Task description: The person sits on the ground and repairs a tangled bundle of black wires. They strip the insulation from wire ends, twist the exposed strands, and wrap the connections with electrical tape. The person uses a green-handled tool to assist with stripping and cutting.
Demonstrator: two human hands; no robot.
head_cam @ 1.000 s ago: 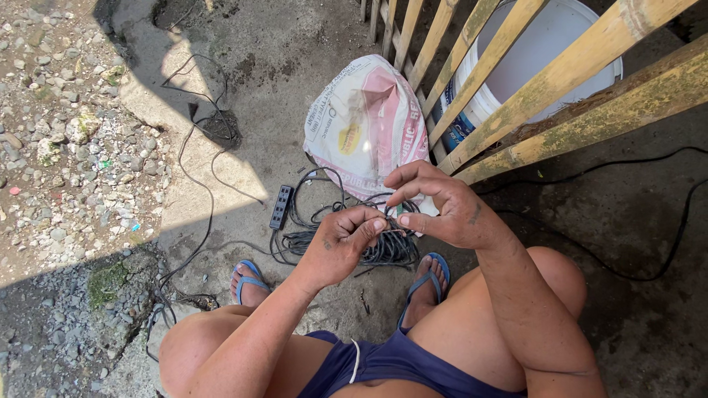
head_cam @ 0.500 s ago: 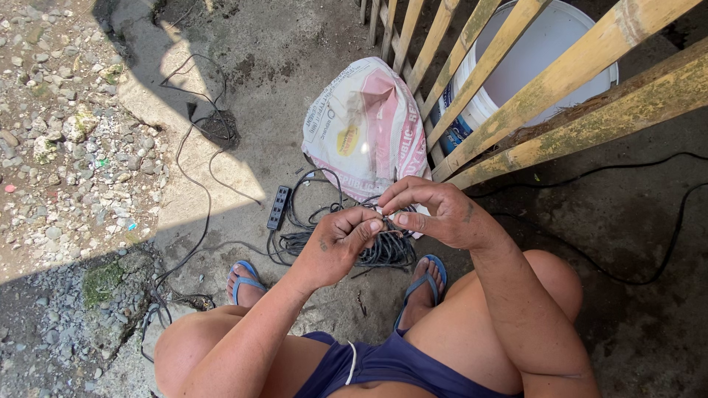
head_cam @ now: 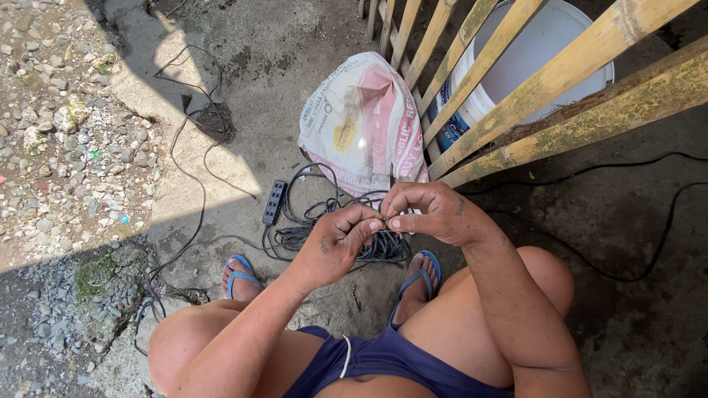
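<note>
Pinched a thin wire between fingertips of left hand and right hand, over the coil by the sack; risked slipping loose, or pricking a finger, if squeezed unevenly.

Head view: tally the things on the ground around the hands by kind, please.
Black power strip: 1
Coiled black cable bundle: 1
Printed sack: 1
White bucket: 1
Blue sandals: 2
Total: 6
</note>
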